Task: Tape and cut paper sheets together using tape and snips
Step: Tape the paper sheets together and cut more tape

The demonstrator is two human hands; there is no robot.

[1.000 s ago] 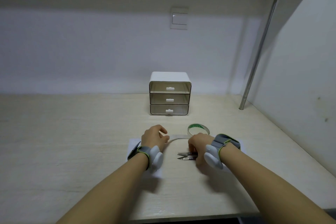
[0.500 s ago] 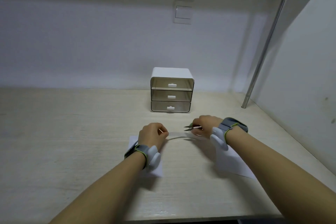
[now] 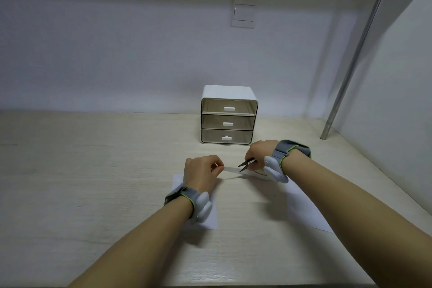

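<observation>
**A:** Tape strip (image 3: 230, 169) is what you need to watch: it hangs stretched above the bench (image 3: 93, 170), between your two hands. Your left hand (image 3: 201, 170) pinches its free end over the left paper sheet (image 3: 211, 220).

**B:** And a loose pinch there?

**A:** If that pinch slackens as you cut, the strip could sag, curl back and stick to itself or to your fingers. I'd judge that the likeliest fault.

**B:** Moving right, the snips?

**A:** The snips (image 3: 245, 163) have their blades parted at the strip, gripped in your right hand (image 3: 260, 153). If you close them at a slant you may get a ragged end, or only fold the strip between the blades.

**B:** The roll?

**A:** The tape roll (image 3: 259, 174) is mostly hidden beneath your right wrist; I cannot tell if anything steadies it. If not, tension could drag it along the bench.

**B:** And the other page?

**A:** The right paper sheet (image 3: 304, 208) lies well apart from the left one, partly under your forearm. Lifting that arm could shift it, so you'd likely have to bring the edges together before any tape goes down.
</observation>
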